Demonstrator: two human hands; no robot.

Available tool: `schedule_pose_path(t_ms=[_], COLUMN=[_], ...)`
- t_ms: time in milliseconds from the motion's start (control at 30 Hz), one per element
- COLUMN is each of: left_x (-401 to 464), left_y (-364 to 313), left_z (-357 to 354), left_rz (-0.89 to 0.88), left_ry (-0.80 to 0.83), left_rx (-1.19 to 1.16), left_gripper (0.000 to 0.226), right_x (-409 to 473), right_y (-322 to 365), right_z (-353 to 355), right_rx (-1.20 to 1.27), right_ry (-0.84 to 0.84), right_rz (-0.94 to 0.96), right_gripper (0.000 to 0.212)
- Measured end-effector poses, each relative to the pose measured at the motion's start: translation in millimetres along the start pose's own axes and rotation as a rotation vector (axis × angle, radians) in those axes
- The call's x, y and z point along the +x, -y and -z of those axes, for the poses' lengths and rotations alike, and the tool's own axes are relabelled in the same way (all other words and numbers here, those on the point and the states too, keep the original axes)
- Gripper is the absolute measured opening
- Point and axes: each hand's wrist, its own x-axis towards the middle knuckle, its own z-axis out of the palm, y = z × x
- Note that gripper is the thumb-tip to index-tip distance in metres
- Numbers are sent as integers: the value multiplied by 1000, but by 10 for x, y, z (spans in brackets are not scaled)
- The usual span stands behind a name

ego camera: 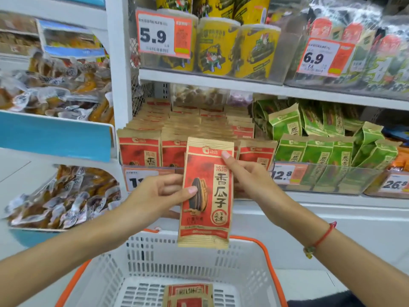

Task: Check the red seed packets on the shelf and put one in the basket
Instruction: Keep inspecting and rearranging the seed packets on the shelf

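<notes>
Both hands, left [159, 193] and right [247, 173], pinch a red packet [207, 196] upright for checking; next, lowering toward the basket [261, 258] at six o'clock.

The held red seed packet [207, 193] reads 洽洽 at its top edge and 香瓜子 down its right side. Price tags: 5.9 [163, 34] and 6.9 [324, 57] on the upper shelf edge; 12.8 [287, 173] and what looks like 26.8 [395, 185] on the lower edge.
</notes>
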Motion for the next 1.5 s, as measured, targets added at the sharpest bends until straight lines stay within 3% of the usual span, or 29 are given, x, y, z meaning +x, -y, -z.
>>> schedule_pose_path(t_ms=[333,467,633,833,1500], left_x=[-38,-64,-82,-69,-48], left_y=[112,144,153,130,117], left_z=[36,15,-20,-39,-11], left_rz=[70,81,42,-8,-34], left_ry=[59,59,-1,-65,-55], left_rx=[-9,-50,-98,-136,-123], left_gripper=[26,24,23,26,26], right_x=[-9,-64,-53,-73,-65], right_y=[-136,-215,-186,-245,-242], right_z=[-57,-197,-111,43,148], right_rx=[-28,-41,-73,-150,-98], right_ry=[32,64,190,300,420], right_rz=[-76,28,59,80,60], right_gripper=[46,23,32,69,74])
